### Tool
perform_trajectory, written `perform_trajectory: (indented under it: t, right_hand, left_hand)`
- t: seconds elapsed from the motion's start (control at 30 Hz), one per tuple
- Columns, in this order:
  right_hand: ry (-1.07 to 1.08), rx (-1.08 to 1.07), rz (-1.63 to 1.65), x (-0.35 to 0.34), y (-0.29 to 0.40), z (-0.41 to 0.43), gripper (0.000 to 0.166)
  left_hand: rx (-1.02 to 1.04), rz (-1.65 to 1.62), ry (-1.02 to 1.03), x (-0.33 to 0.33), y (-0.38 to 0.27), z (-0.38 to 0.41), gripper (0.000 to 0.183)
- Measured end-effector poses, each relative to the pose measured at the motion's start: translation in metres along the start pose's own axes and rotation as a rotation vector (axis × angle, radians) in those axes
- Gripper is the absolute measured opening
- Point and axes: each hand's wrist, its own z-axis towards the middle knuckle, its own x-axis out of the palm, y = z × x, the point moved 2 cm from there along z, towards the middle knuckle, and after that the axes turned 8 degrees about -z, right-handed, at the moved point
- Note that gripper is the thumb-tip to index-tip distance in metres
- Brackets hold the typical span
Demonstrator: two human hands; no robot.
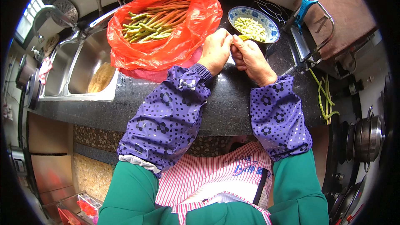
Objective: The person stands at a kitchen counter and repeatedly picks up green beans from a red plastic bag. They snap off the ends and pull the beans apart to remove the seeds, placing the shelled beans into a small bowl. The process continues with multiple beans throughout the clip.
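Note:
My left hand [215,51] and my right hand [252,57] meet above the black countertop, with their fingertips pinching a green bean pod [244,37] between them. Only a short stretch of the pod shows; fingers cover the rest. Just beyond my right hand sits a blue-and-white patterned bowl [232,14] holding pale green shelled beans or short bean pieces [250,28]. Left of my hands, a red plastic bag [137,57] gapes wide, full of long bean pods [153,25], green at one end and reddish in its light.
A stainless steel double sink [75,68] with a faucet [70,39] is at left. To the right stand a metal rack [328,34] with a blue peeler [304,9] and a wooden cutting board [340,12]. Several loose pods [325,97] lie near the stove-side pot [365,137].

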Motion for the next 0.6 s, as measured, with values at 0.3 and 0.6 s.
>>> perform_trajectory:
  t: [0.3, 0.6]
  right_hand:
    - [-0.010, 0.075, -0.004, 0.001, 0.002, 0.000, 0.025]
    - [0.069, 0.145, 0.139, 0.001, 0.000, 0.000, 0.025]
  left_hand:
    - [-0.083, -0.158, -0.006, 0.002, 0.013, 0.003, 0.014]
    - [0.058, 0.127, -0.006, -0.003, -0.005, -0.001, 0.016]
